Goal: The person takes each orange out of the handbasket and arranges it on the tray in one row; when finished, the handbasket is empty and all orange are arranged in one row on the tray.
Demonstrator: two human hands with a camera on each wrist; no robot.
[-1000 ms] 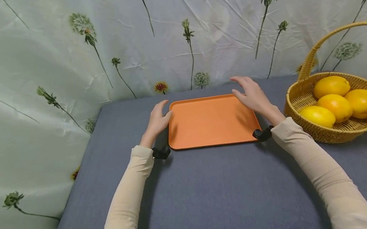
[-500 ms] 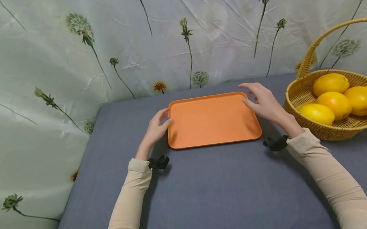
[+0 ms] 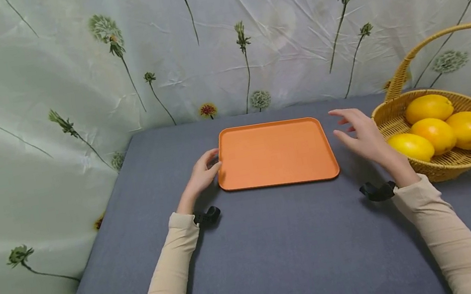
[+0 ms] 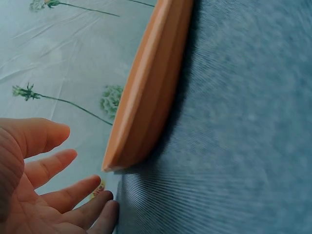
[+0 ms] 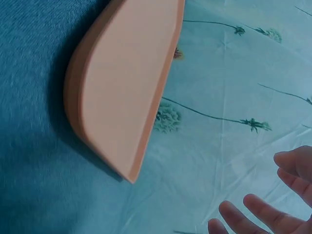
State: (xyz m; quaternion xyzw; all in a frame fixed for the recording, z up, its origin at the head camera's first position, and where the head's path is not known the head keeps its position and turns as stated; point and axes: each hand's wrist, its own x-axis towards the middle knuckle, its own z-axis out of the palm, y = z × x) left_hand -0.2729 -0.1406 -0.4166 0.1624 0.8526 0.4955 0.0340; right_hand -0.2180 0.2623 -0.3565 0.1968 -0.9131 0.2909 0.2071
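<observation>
An orange tray (image 3: 276, 154) lies flat on the far part of the grey-blue worktop (image 3: 287, 251), near the middle from left to right. It is a shallow rectangle with rounded corners and a low raised rim, and its smooth floor shows from edge to edge.

To the right stands a woven wicker basket (image 3: 442, 173), golden-tan, with a tall arched handle (image 3: 399, 74) that runs out of view at the right. It holds four yellow to orange fruits: a far fruit (image 3: 428, 108), a near-left fruit (image 3: 411, 147) in the clearest yellow, a more orange middle fruit (image 3: 433, 135), and a right-hand fruit (image 3: 469, 130). They sit close together, and bare weave shows at the basket's left inside.

The left hand (image 3: 201, 175) is at the tray's left edge, thumb and fingers spread apart; whether a fingertip touches the rim I cannot tell. The right hand (image 3: 364, 138) is between tray and basket, its fingers also spread and loosely bent, holding nothing. Its wrist crosses in front of the basket's left side in the head view; contact there cannot be judged.

Both arms wear beige sleeves (image 3: 164, 284) and black wrist mounts (image 3: 378, 191). Behind the worktop hangs a pale curtain (image 3: 189, 82) printed with dandelions.
</observation>
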